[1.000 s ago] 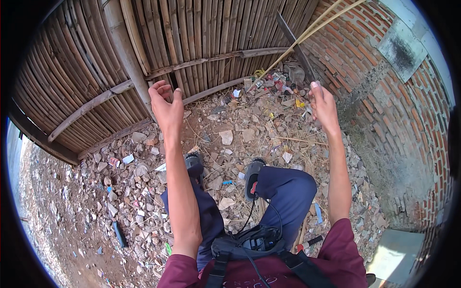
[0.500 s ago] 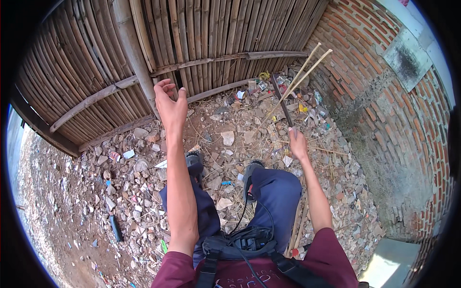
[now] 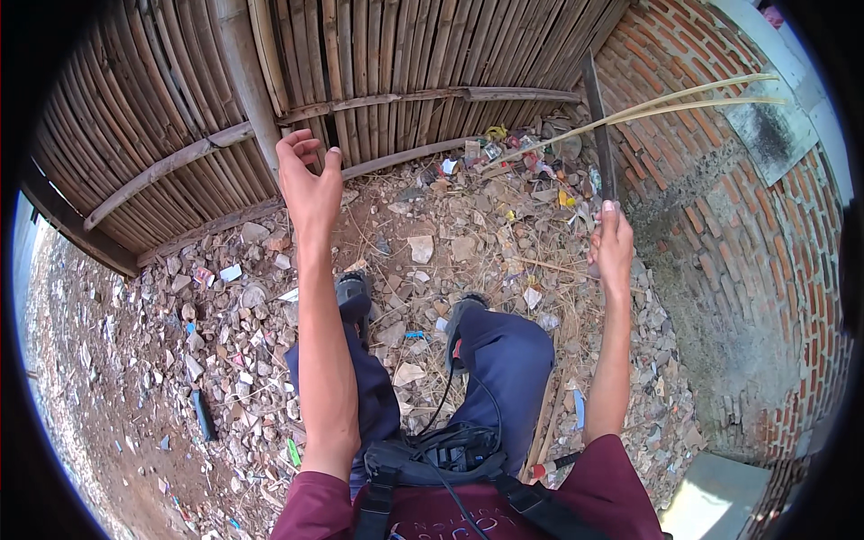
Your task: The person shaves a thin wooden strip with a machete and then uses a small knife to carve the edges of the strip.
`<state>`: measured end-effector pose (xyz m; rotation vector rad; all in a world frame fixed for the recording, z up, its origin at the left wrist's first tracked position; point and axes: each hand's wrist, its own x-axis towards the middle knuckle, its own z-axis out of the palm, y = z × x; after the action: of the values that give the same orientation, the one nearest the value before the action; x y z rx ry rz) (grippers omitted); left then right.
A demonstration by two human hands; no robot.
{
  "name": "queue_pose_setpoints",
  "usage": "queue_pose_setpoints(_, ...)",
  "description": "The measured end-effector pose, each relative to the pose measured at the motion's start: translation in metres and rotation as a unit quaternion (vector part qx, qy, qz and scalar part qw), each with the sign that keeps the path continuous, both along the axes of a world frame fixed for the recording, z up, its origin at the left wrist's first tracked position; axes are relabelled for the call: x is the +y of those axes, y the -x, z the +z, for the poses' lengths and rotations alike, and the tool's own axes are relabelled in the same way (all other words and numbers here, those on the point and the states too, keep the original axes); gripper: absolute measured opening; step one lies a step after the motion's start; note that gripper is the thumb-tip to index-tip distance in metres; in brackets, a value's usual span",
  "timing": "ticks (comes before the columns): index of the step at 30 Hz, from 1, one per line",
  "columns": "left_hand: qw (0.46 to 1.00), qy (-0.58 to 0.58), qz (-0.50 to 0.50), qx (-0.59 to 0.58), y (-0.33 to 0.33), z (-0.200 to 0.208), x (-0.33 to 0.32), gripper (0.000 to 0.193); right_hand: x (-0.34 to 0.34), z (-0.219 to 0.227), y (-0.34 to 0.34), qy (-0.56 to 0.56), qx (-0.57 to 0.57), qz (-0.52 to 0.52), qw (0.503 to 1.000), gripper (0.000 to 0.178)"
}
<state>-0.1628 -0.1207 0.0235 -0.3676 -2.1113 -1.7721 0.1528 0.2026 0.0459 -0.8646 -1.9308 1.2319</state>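
Note:
My left hand (image 3: 308, 180) is raised in front of the bamboo wall, thumb apart and fingers loosely bent, with nothing in it. On the right, my right hand (image 3: 614, 241) is closed round the handle end of a machete (image 3: 597, 112). Its long dark blade points up and away. Two long pale bamboo strips (image 3: 684, 99) cross the blade at a slant, apart at their right ends and converging toward the lower left. Neither hand visibly grips them, and I cannot tell whether they touch the blade.
A bamboo-slat wall (image 3: 387, 54) with a thick post (image 3: 247, 81) stands ahead. To the right rises a worn brick wall (image 3: 720, 243). Stones, dry stalks and litter (image 3: 234, 333) cover the ground round my feet. A red-ended tool (image 3: 553, 465) lies beside my right leg.
My right hand and the machete have moved right and up, the blade now more upright. The pale strips have swung from steep to nearly level, toward the right. My left hand has shifted slightly left.

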Motion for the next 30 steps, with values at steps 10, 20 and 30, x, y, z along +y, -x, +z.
queue_pose_setpoints(10,1.0,-0.02,-0.008,0.008,0.001,0.001,0.008,0.047,0.021,-0.157,0.024,-0.207,-0.196,0.012,0.958,0.047)
queue_pose_setpoints(20,1.0,-0.026,-0.011,-0.006,0.002,0.0,0.005,0.045,-0.013,0.012,0.006,-0.158,-0.079,-0.038,0.984,0.041)
queue_pose_setpoints(30,0.999,-0.037,-0.019,-0.006,0.001,0.001,0.016,0.045,0.037,-0.209,0.002,-0.175,-0.21,-0.05,0.961,0.049)
